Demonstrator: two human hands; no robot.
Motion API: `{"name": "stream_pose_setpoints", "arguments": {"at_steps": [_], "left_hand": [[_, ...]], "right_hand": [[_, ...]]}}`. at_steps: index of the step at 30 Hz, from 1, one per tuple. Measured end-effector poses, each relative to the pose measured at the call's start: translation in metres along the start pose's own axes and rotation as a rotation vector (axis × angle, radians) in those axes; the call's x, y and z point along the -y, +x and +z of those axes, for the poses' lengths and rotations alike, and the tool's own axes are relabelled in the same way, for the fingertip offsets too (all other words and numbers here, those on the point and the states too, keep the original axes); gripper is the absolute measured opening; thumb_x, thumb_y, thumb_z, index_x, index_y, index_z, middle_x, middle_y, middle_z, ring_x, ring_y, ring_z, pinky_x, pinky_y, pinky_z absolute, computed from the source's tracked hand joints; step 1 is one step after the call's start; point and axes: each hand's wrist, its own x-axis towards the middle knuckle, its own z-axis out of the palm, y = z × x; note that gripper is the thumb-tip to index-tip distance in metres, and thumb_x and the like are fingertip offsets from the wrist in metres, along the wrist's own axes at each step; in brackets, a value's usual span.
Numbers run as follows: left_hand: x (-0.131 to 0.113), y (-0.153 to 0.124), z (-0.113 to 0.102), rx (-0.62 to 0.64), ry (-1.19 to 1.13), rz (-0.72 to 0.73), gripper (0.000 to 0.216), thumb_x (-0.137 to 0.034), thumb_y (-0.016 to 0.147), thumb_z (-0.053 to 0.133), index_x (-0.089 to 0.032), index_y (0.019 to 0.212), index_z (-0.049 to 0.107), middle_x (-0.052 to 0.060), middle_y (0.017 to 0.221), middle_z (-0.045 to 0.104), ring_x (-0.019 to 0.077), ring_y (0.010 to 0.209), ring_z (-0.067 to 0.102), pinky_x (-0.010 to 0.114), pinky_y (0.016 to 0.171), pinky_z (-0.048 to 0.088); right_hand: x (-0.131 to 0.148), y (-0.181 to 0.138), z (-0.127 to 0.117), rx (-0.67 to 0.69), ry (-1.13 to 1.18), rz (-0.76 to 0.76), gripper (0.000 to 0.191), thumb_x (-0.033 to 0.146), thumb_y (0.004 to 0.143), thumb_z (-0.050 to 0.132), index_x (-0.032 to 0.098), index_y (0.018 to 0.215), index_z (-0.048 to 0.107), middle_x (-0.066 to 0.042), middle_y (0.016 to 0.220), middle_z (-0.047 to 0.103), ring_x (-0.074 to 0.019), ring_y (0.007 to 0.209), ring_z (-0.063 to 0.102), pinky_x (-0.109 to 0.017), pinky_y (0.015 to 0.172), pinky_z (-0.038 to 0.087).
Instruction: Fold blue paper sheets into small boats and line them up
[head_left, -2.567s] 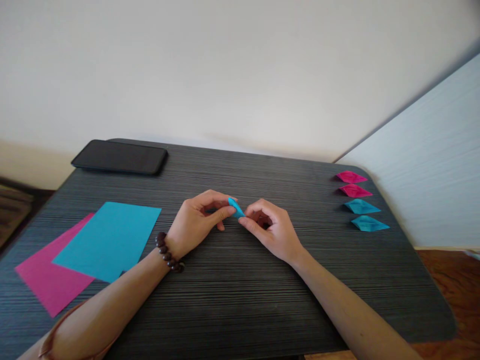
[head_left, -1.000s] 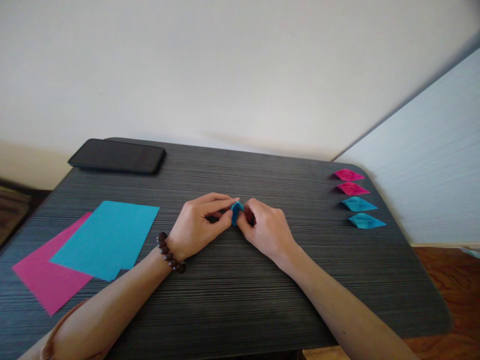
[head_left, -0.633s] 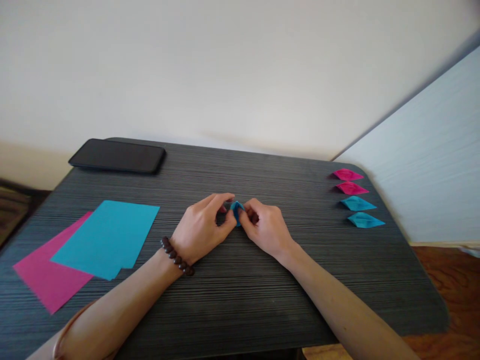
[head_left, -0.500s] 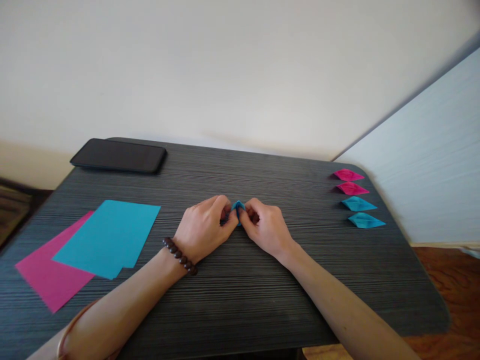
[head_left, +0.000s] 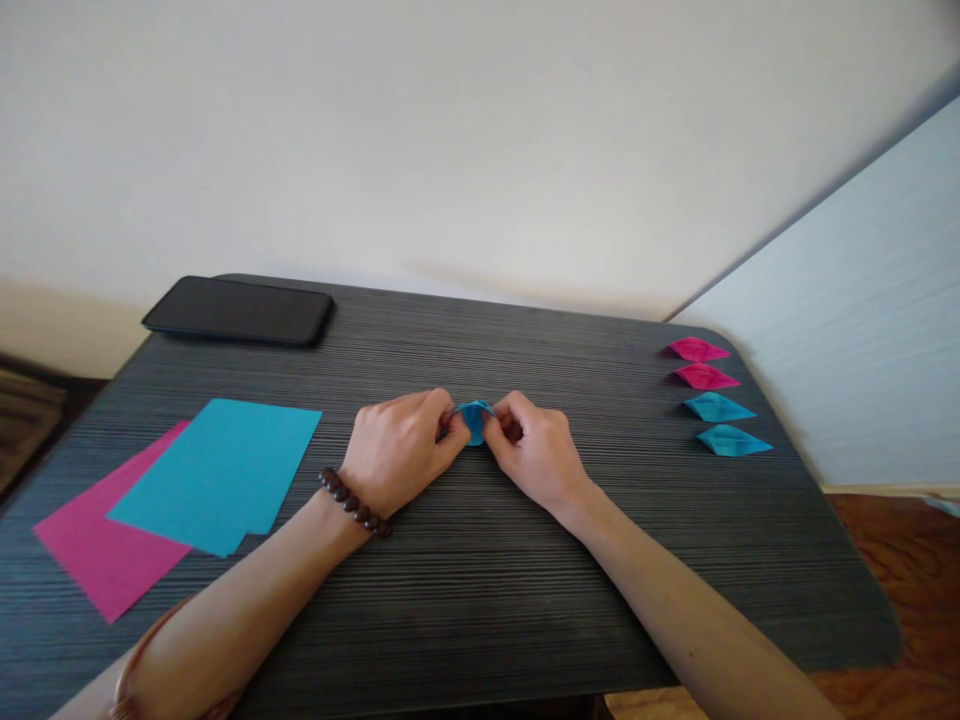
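A small folded piece of blue paper (head_left: 475, 422) is held over the middle of the table, its centre spread between my two hands. My left hand (head_left: 401, 440), with a dark bead bracelet at the wrist, pinches its left side between thumb and fingers. On the opposite side my right hand (head_left: 538, 450) pinches the other edge the same way. Fingertips cover both ends of the paper. Two blue folded paper boats (head_left: 720, 407) and two pink folded paper boats (head_left: 699, 349) lie in a column at the table's right side.
Blue paper sheets (head_left: 225, 470) overlap a pink sheet (head_left: 112, 550) on the left of the dark table (head_left: 465, 620). A black phone (head_left: 240, 310) lies at the back left corner. A wall (head_left: 450, 150) rises behind the table, and a pale panel (head_left: 862, 330) stands to the right.
My hands have drawn slightly apart, the left one moving left. The folded blue paper between them has widened, so more of its inside shows.
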Motion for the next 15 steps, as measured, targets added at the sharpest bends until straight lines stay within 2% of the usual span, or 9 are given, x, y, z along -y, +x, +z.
{"name": "stream_pose_setpoints", "arguments": {"at_steps": [4, 7, 15], "left_hand": [[-0.0019, -0.0004, -0.0005, 0.074, 0.049, 0.005, 0.031, -0.04, 0.085, 0.041, -0.018, 0.067, 0.054, 0.001, 0.061, 0.061, 0.0145, 0.052, 0.055, 0.026, 0.048, 0.025], [-0.0019, -0.0002, -0.0004, 0.103, 0.105, 0.003, 0.029, -0.036, 0.085, 0.041, -0.019, 0.067, 0.055, 0.002, 0.06, 0.062, 0.0171, 0.053, 0.057, 0.027, 0.047, 0.022], [-0.0026, 0.0002, -0.0029, 0.071, 0.112, -0.032, 0.028, -0.033, 0.081, 0.043, -0.018, 0.063, 0.058, 0.003, 0.057, 0.062, 0.0187, 0.053, 0.058, 0.027, 0.047, 0.023]], "right_hand": [[-0.0002, -0.0009, 0.0005, 0.027, -0.035, -0.04, 0.011, 0.024, 0.085, 0.049, 0.019, 0.076, 0.051, 0.002, 0.062, 0.059, -0.0091, 0.052, 0.054, -0.02, 0.053, 0.04], [0.0004, -0.0007, 0.0007, 0.039, -0.045, -0.038, 0.009, 0.024, 0.084, 0.049, 0.019, 0.078, 0.052, 0.002, 0.063, 0.06, -0.0092, 0.053, 0.055, -0.02, 0.053, 0.04], [0.0042, -0.0002, -0.0005, -0.013, -0.055, 0.012, 0.01, 0.025, 0.083, 0.05, 0.019, 0.075, 0.051, 0.001, 0.063, 0.062, -0.0102, 0.053, 0.057, -0.021, 0.053, 0.041]]}}
